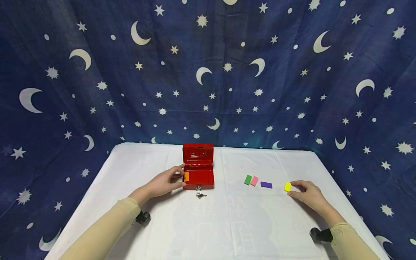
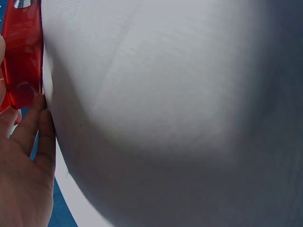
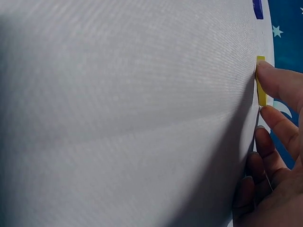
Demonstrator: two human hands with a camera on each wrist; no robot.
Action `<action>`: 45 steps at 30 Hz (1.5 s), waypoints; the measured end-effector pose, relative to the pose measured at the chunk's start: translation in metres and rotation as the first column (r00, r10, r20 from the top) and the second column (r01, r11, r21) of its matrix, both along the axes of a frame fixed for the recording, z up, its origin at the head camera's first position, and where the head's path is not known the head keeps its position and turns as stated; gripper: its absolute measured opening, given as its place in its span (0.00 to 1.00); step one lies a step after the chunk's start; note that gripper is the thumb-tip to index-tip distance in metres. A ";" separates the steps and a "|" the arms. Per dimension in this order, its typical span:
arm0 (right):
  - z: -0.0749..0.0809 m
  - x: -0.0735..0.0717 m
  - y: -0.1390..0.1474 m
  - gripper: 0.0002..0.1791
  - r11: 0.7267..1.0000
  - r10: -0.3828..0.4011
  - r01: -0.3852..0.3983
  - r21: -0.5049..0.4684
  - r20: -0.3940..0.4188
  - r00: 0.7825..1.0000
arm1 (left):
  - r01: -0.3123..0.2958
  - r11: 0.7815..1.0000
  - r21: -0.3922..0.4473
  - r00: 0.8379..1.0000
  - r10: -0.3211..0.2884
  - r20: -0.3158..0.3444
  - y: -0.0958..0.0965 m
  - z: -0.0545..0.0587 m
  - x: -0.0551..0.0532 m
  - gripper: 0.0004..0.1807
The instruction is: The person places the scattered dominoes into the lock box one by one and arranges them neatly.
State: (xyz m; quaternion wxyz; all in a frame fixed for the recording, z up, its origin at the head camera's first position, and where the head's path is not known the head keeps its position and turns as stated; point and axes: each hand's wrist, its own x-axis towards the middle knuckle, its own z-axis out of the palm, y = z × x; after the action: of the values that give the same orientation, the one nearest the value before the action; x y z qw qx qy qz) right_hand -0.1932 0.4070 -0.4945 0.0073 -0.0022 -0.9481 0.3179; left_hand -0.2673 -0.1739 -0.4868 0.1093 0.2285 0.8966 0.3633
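Note:
A red cash box point(image 1: 197, 186) stands on the white table with its lid raised. An orange block point(image 1: 186, 176) lies inside, along the left wall. My left hand point(image 1: 165, 181) holds the box by its left side, thumb at the front corner and index finger toward the hinge. In the left wrist view, other fingertips point(image 2: 40, 101) reach the bottom edge of the red box point(image 2: 23, 56). On the right, my right hand point(image 1: 307, 194) pinches a flat yellow block point(image 1: 287, 186) between thumb and index finger, close over the tabletop. The other right fingers point(image 3: 267, 146) are bent beneath.
Between box and right hand lie a green block point(image 1: 248, 180), a pink block point(image 1: 254, 181) and a purple block point(image 1: 266, 185). Keys point(image 1: 200, 195) hang at the box's front lock. A dark blue curtain point(image 1: 224, 90) with moons and stars surrounds the white table point(image 1: 208, 231).

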 end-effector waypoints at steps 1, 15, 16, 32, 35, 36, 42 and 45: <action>0.000 0.000 0.000 0.36 1.000 -0.001 0.001 0.000 0.000 1.000 | 0.000 1.000 0.001 1.000 0.000 0.000 0.000 0.000 0.000 0.23; 0.000 0.001 -0.001 0.36 1.000 -0.007 0.007 0.000 0.005 1.000 | -0.001 1.000 0.007 1.000 0.001 0.009 0.000 -0.001 0.000 0.22; 0.000 0.001 -0.001 0.36 1.000 -0.009 0.009 0.001 0.006 1.000 | -0.001 1.000 0.005 1.000 0.001 0.009 0.000 -0.001 0.000 0.22; -0.001 0.001 -0.002 0.34 0.999 -0.005 0.006 0.036 -0.031 1.000 | -0.007 1.000 -0.005 1.000 0.007 0.007 0.001 -0.001 0.000 0.24; -0.001 0.001 -0.002 0.34 0.999 -0.010 0.011 0.039 -0.024 1.000 | -0.008 1.000 -0.004 1.000 0.008 0.007 0.001 -0.001 0.000 0.24; -0.002 0.001 -0.001 0.34 0.999 -0.011 0.012 0.039 -0.021 1.000 | -0.006 1.000 -0.003 1.000 0.006 0.003 0.001 -0.001 0.000 0.24; -0.003 0.000 -0.001 0.34 0.999 -0.011 0.012 0.046 -0.035 0.999 | 0.003 1.000 0.004 1.000 -0.003 -0.005 0.000 -0.002 -0.002 0.25; -0.004 0.000 0.000 0.33 0.999 -0.012 0.014 0.045 -0.040 0.999 | 0.003 1.000 0.006 1.000 -0.002 -0.003 0.000 -0.003 -0.002 0.25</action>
State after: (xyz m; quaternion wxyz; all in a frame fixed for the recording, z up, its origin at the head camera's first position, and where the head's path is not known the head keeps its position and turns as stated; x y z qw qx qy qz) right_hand -0.1936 0.4066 -0.4985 0.0285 -0.0019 -0.9547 0.2961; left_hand -0.2697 -0.1737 -0.4899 0.1080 0.2304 0.8954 0.3653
